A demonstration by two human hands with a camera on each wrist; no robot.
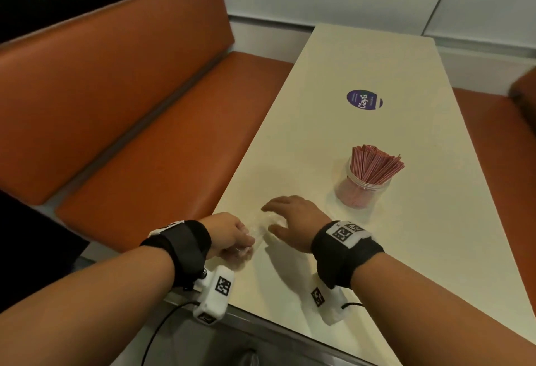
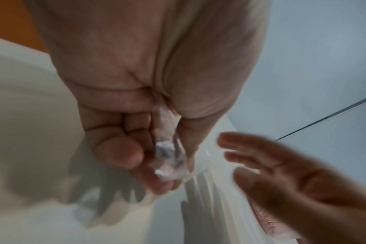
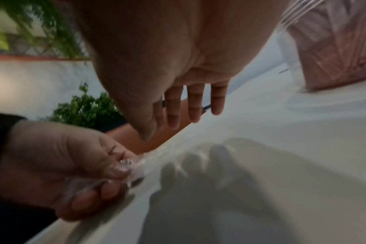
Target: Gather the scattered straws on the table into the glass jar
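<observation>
A: Where are the straws at this point?

B: A thick pink bundle is seen standing in the jar, fanned out above its rim. No loose straws can be made out on the table; the job looks nearly finished.

A: And what is being held near the jar, at the table's edge?

B: A crumpled clear wrapper is pinched by the left hand, fingers curled round it. It is thin, glossy and creased, probably plastic film, though its exact nature cannot be told through the blur.

A: The right hand?

B: It is spread flat, fingers straight and slightly apart, between the left hand and the jar. Nothing is gripped. Whether the film is touched by it cannot be told.

A: Why that arrangement?

B: The film is likely being bunched up by one hand while the other is kept ready to sweep or steady it. The jar is left upright and untouched, its smooth transparent wall showing the packed straws inside.
</observation>
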